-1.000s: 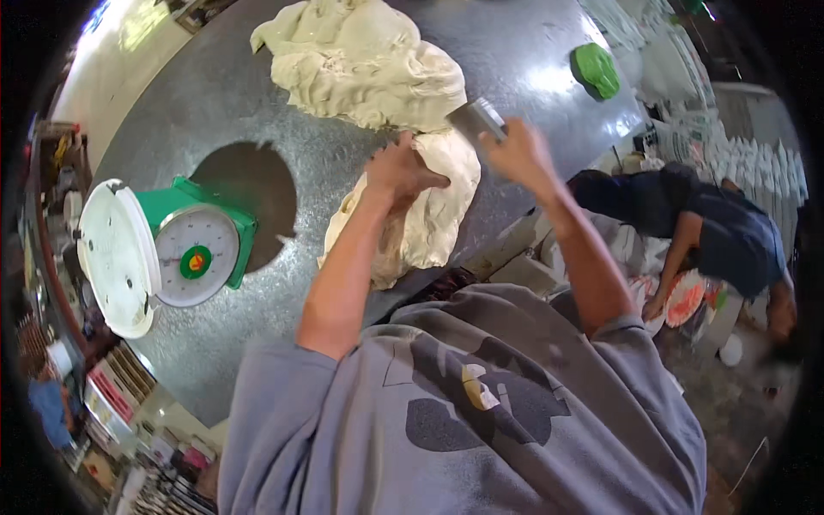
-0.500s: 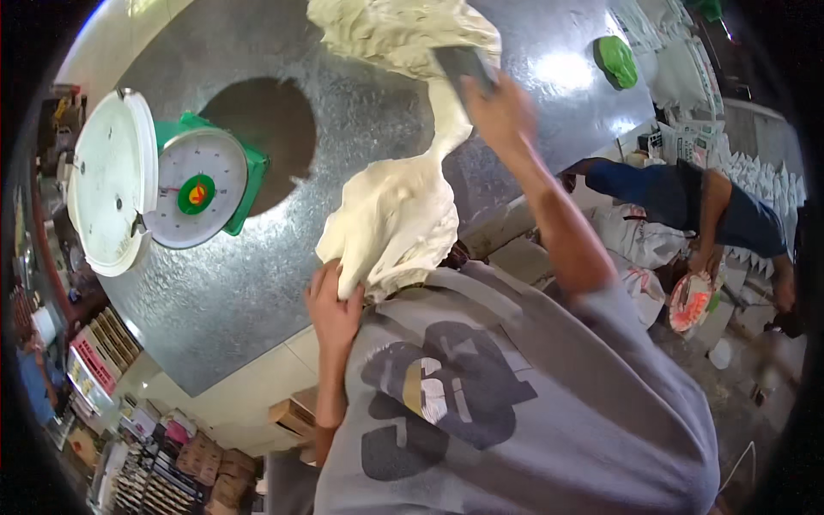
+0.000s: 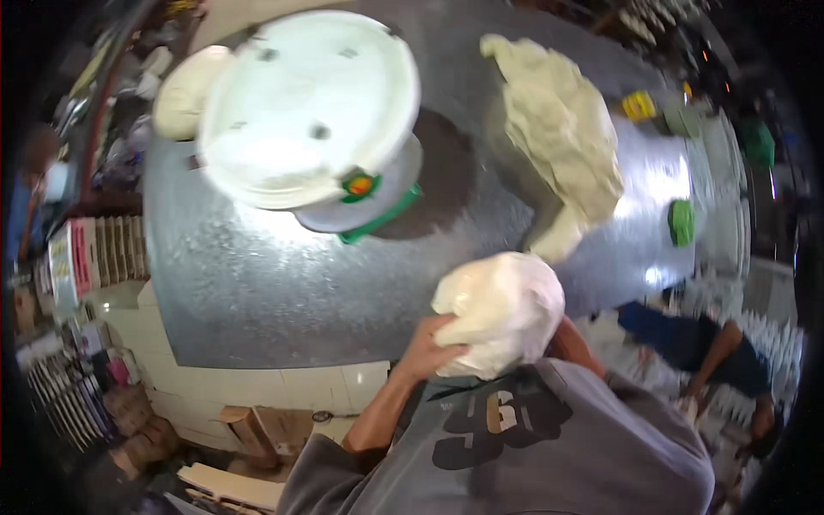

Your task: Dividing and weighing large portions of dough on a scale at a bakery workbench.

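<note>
A cut-off lump of dough (image 3: pixel 493 313) is held up in front of my chest, at the near edge of the metal table. My left hand (image 3: pixel 429 348) grips its left side, fingers and thumb pressed into it. On the other side my right forearm (image 3: pixel 573 348) reaches up behind the lump, which hides the right hand and its fingers. Farther off lies the large, long slab of dough (image 3: pixel 562 129), its narrow tail pointing toward me. The scraper cannot be seen.
Left of the dough stands a green dial scale (image 3: pixel 382 215) topped by a wide white pan (image 3: pixel 309 103). Past the pan is a pale rounded piece (image 3: pixel 193 90). A green bundle (image 3: pixel 681 223) and a yellow item (image 3: pixel 638 106) sit at the right. Another person (image 3: pixel 699 348) works beyond the table.
The near lump is now apart from the big slab and lifted off the table. The scraper has left view, and my right hand has come down behind the lump. My view has swung left.
</note>
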{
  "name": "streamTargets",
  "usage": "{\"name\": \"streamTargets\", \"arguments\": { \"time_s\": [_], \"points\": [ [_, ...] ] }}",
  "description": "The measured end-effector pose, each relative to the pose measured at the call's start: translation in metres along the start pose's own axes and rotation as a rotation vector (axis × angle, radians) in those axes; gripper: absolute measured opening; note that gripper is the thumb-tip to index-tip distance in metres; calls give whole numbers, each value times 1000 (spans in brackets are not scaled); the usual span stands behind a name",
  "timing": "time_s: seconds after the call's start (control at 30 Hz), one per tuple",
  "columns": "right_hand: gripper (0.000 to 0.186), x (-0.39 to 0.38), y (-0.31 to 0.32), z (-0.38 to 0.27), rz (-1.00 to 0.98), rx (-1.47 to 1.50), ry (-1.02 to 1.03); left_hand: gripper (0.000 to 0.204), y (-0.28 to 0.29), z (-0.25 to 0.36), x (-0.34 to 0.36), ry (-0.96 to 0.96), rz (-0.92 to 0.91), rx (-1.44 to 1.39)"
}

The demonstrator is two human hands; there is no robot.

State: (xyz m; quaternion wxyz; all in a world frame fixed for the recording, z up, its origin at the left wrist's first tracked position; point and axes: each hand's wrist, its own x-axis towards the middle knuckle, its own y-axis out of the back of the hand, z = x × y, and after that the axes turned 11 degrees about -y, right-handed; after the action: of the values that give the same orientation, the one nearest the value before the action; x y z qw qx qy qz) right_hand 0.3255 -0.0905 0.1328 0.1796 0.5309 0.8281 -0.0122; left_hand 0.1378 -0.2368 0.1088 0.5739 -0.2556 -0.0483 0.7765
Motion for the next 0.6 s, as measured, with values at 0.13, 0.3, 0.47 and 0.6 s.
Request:
{"name": "streamTargets", "arguments": {
  "time_s": [0.13,0.3,0.47,0.6],
  "points": [
    [29,15,-36,-102,762,-782,156,34,-23,108,51,-544,-481,211],
    [49,104,20,-216,172,84,193,28,-34,222,76,-591,-288,-330],
    [50,228,-1,-317,-178,343,-291,52,-12,282,125,-872,-24,-485],
    [56,317,-54,-342,-538,-437,-123,53,23,286,171,-854,-69,-833]
  ]
}}
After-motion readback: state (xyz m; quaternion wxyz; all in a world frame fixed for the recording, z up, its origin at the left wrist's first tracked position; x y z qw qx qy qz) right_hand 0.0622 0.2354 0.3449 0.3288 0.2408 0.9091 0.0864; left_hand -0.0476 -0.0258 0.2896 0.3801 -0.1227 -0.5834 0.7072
